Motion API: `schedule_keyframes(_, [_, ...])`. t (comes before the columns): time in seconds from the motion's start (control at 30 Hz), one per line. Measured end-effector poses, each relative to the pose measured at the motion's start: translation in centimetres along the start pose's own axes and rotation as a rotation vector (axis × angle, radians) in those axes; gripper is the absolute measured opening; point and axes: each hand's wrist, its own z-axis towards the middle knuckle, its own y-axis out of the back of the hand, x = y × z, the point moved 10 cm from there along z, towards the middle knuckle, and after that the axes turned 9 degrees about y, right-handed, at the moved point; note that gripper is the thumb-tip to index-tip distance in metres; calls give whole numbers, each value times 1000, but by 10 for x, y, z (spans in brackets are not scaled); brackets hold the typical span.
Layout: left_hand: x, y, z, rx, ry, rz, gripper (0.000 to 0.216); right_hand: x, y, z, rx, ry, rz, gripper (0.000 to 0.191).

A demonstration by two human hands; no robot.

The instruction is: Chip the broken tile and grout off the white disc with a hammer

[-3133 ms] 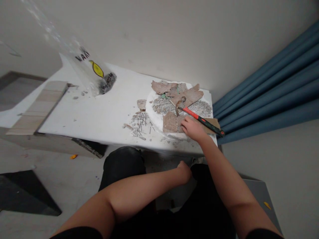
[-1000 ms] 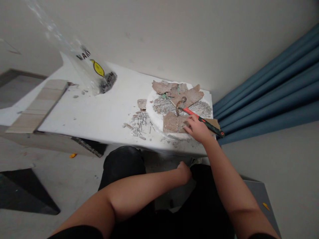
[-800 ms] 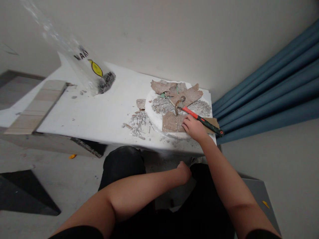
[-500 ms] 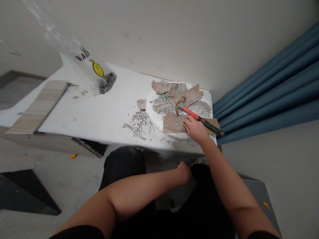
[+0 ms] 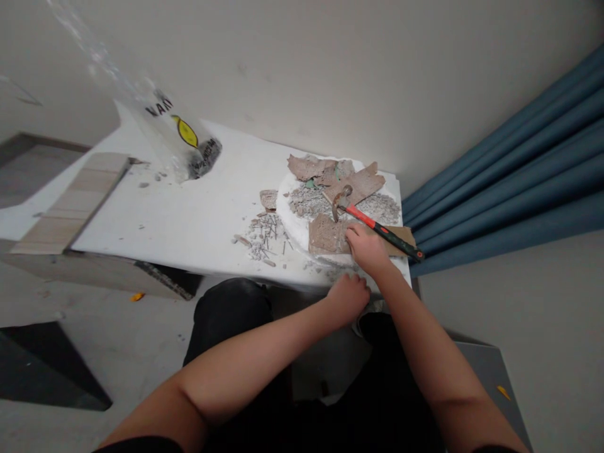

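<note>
Our R hand (image 5: pixel 368 247) touches flat brown board pc (image 5: pixel 326 235), L hand (image 5: pixel 348 296) curled nr long white tabletop (image 5: pixel 198 217); we can't tell either grip.

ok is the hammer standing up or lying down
Lying down: the hammer stretches across the broken pieces, slanting toward the blue curtain.

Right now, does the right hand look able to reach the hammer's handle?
Probably yes: the right hand is close beside the hammer's handle, at the nearest brown piece, and nothing visible stands in between.
</note>
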Motion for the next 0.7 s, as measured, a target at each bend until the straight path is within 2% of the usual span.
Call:
schedule_keyframes(0.03, [12, 17, 0, -108, 65, 10, 34, 0, 0, 1, 7, 0, 7, 42])
schedule_keyframes(0.07, [19, 27, 0, -154, 99, 27, 33, -1, -1, 2, 14, 2, 14, 41])
schedule_keyframes(0.2, [32, 39, -8, -160, 167, 38, 31, 0, 1, 4, 14, 24, 42, 38])
schedule_keyframes(0.37, [68, 65, -22, -284, 327, 74, 61, 1, 0, 4, 15, 34, 46, 38])
schedule_keyframes(0.53, [92, 58, -20, -173, 318, 124, 82, 3, -2, 5, 41, 28, 33, 41])
schedule_keyframes(0.7, [89, 50, -12, -162, 281, 133, 88, 6, 1, 3, 62, 8, 33, 41])
